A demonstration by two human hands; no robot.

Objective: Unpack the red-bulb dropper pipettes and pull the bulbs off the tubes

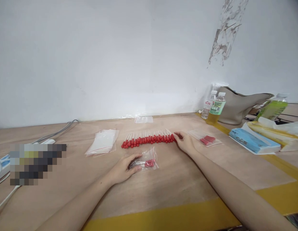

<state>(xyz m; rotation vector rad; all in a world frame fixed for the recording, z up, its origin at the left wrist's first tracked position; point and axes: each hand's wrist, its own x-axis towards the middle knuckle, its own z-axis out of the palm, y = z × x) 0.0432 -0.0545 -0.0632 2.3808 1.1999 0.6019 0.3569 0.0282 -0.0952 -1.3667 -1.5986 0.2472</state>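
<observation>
Beneath our left hand (127,167): wood tabletop (168,186), yellow tape (151,214) nearer us | beyond: white wall (115,64), flaking patch (226,35) | left holds clear bag (148,156) | right hand (185,142) at red-capped tubes (149,139), pinch: can't tell

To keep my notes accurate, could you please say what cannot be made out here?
All in the head view:
Mosaicked object: identity blurred out.
Red-ended pieces: exact count, hidden by overlap.
Right hand: whether it pinches a piece, too small.
Left forearm: cut off by bottom edge.
</observation>
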